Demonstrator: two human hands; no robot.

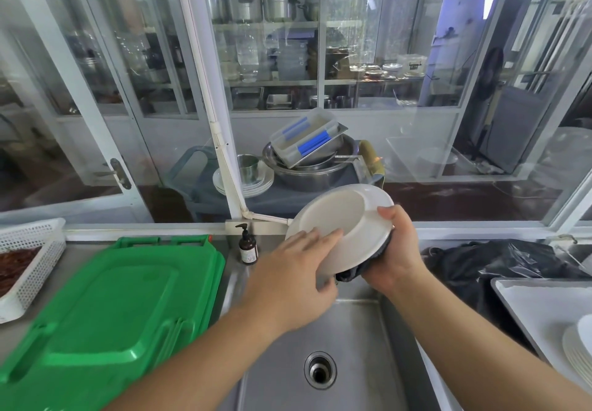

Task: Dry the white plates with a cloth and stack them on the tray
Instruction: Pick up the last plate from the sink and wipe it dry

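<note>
While the left hand point(288, 279) steadies the tilted white plate point(339, 228) with flat fingers, the right hand point(392, 250) grips its rim, pressing the dark cloth point(362, 266) underneath to dry it.

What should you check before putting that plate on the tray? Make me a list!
1. Plate held firmly: ok, right hand pinches its rim, left hand lies flat on it.
2. Cloth touching plate: ok, under its far side.
3. Plate fully dry: cannot tell.
4. Tray within reach: ok, at right.
5. Stack of plates there to join: ok.
</note>
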